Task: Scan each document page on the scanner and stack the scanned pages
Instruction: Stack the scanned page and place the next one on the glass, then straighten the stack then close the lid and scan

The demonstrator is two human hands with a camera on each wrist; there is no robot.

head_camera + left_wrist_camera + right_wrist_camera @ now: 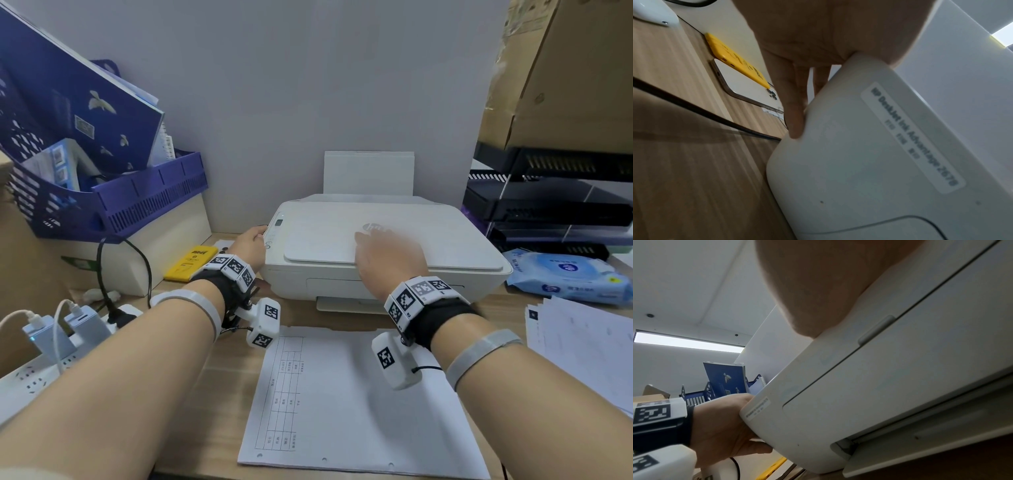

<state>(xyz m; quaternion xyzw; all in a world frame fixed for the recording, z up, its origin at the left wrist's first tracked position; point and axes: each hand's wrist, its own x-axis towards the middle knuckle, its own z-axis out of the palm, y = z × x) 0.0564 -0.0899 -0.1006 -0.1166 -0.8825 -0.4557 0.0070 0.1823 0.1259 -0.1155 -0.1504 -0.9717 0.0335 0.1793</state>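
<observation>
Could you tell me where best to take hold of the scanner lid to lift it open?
Judging by its pose, grip the scanner lid at its front edge, from the front. It lies shut and flat, and it probably hinges at the back by the paper tray.

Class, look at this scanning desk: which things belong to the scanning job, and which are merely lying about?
Belongs to the job:
white flatbed scanner-printer, lid shut
printed white form page in front of it
loose white paper pile at right

Lying about:
flat yellow case
blue wet-wipes pack
purple plastic file basket
white power strip
</observation>
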